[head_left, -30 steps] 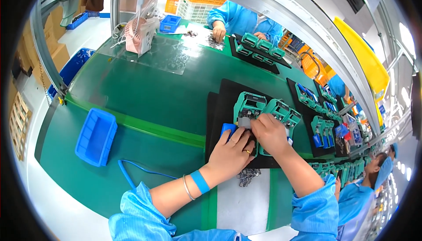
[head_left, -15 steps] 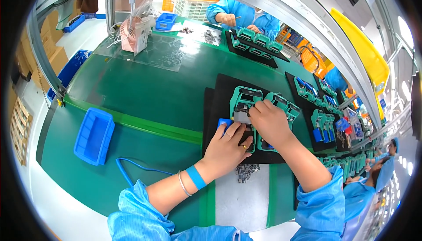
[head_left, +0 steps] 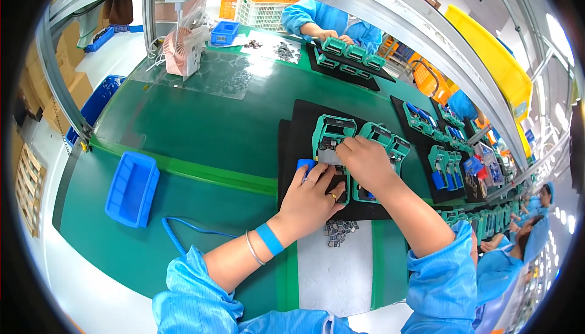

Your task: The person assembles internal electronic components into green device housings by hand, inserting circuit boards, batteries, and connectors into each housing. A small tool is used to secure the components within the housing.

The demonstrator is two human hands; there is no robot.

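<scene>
A green plastic device housing [head_left: 318, 138] lies open on a black mat, with dark parts and a flat grey piece [head_left: 329, 156] inside. My left hand [head_left: 308, 203] rests on its lower part, fingers bent over it and thumb at the near end. Beside those fingertips is a blue block [head_left: 306, 164]; I cannot tell whether it is attached. My right hand [head_left: 368, 163] is closed at the grey piece's right edge, fingers bent and pressed together. Whatever is in its fingertips is hidden. More green housings [head_left: 397, 146] lie to the right, partly behind my right hand.
Small dark pieces [head_left: 339, 232] lie in a pile below the black mat [head_left: 304, 114]. A blue bin [head_left: 133, 189] and a coiled blue cord [head_left: 172, 236] are at left. A pink fan [head_left: 181, 53] stands farther back. Across the table, a person handles green housings [head_left: 353, 53].
The view has shifted slightly. My left thumb and fingers have spread a little, showing more of the housing's dark lower part. My right hand stays at the grey piece.
</scene>
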